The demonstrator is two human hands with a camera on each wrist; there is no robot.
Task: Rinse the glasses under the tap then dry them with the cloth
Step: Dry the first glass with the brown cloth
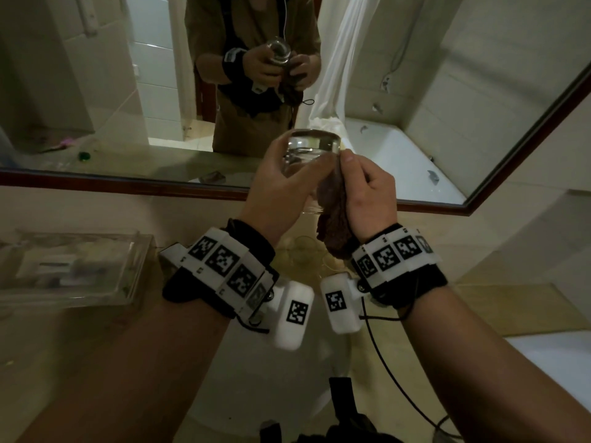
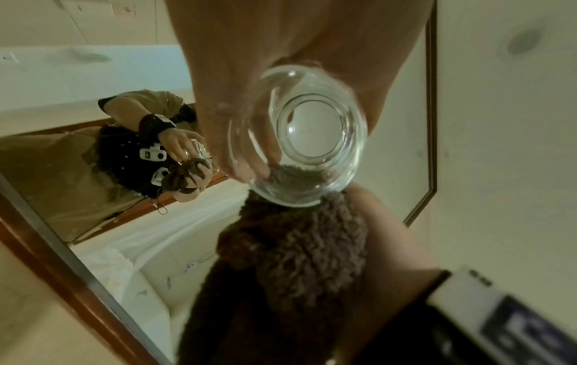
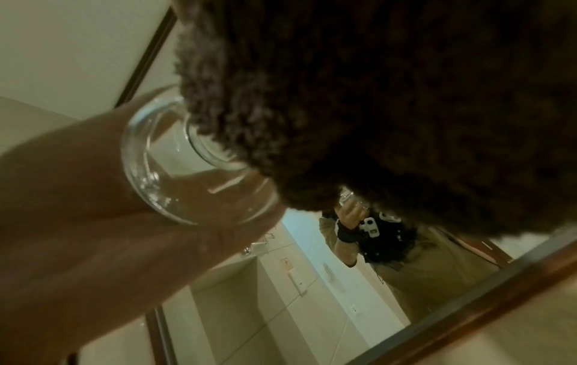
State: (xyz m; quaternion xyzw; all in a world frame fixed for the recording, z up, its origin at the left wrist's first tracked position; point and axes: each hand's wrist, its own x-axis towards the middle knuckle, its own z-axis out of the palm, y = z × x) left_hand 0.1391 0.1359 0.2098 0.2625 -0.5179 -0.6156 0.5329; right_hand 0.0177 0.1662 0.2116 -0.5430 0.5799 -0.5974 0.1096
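A clear drinking glass (image 1: 311, 148) (image 2: 299, 138) (image 3: 187, 163) is held up in front of the mirror, base turned away from me. My left hand (image 1: 281, 183) grips it round the side, fingers curled over the wall. My right hand (image 1: 364, 190) holds a brown fluffy cloth (image 1: 334, 219) (image 2: 296, 247) (image 3: 374, 111) and presses it against the glass's right side near the mouth. The cloth hangs down between my wrists. In the right wrist view the cloth hides most of that hand.
The wood-framed mirror (image 1: 128, 183) runs along the wall just beyond my hands. A clear plastic tray (image 1: 73, 266) sits on the counter at the left. The white basin (image 1: 271, 378) lies below my wrists. More glasses (image 1: 303, 247) stand on the counter behind the cloth.
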